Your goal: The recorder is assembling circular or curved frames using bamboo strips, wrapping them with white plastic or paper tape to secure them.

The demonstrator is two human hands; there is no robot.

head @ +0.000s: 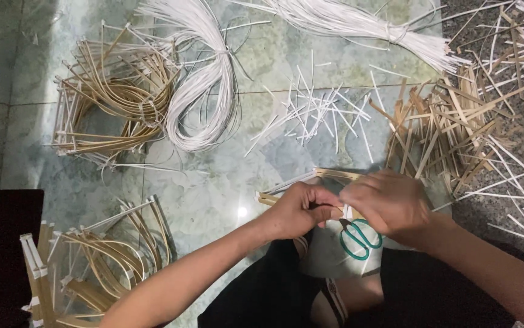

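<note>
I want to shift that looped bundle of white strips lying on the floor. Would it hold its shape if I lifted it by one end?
Probably not. The bundle of white strips curves in a long loop, so the strips look bendy and would likely droop. It seems cinched only at one point, and loose strands already stray out, so some may slip free. It looks light for its size.

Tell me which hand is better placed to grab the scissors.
Probably the right hand: it sits directly above the green-handled scissors, nearly touching them. The left hand grips the bamboo strips and lies farther off.
</note>
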